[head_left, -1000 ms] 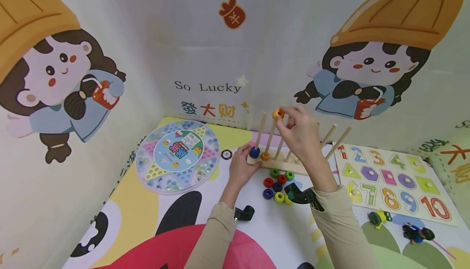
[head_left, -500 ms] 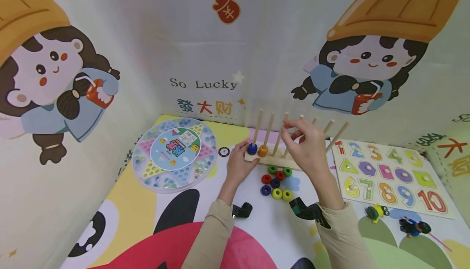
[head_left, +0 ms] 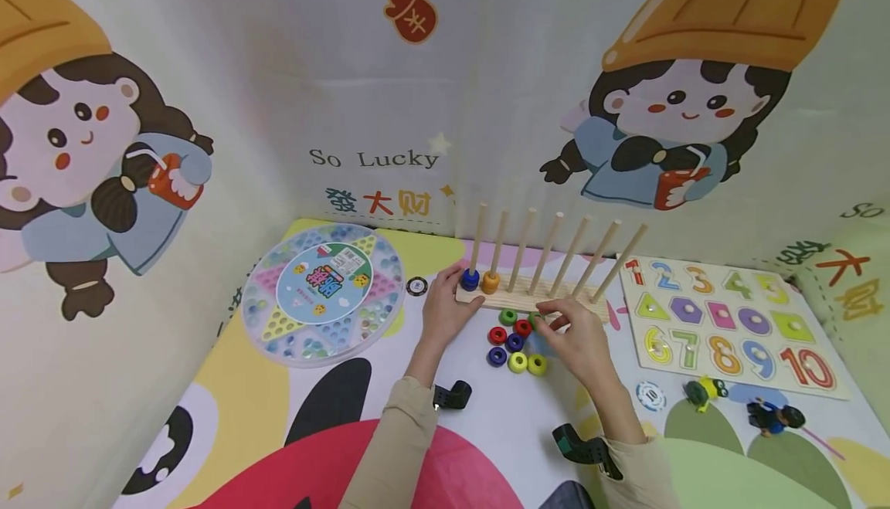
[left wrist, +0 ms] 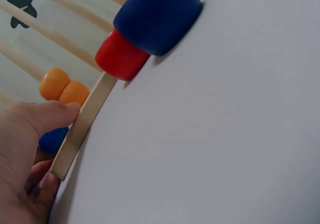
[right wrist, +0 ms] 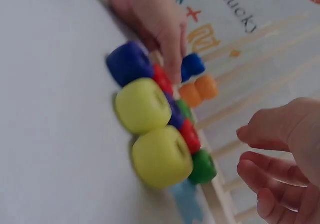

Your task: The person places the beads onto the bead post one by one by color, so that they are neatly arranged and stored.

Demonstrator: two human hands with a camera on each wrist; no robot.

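Observation:
My left hand [head_left: 443,312] grips the left end of a wooden peg stand [head_left: 499,301], thumb on the front edge and fingers behind. Several tall pegs rise from it. Blue beads [head_left: 470,280] sit on the leftmost peg and two orange beads [right wrist: 200,90] on the one beside it. In front lie loose beads: green [head_left: 508,316], red [head_left: 497,335], dark blue [head_left: 497,356] and yellow [head_left: 537,364]. My right hand [head_left: 580,335] hovers by the rightmost green bead [right wrist: 202,167], thumb and fingers parted with nothing between them in the right wrist view.
A round marble game board [head_left: 323,293] lies on the left, with a black-and-white chip [head_left: 417,286] near it. A number puzzle board [head_left: 737,324] is on the right. Two small figures [head_left: 705,391] and a pale blue chip [head_left: 651,395] lie before it. A printed curtain [head_left: 501,107] hangs behind.
My right hand has let go of an orange bead, now stacked on the second peg, and has come down to the loose beads. The left hand still holds the stand.

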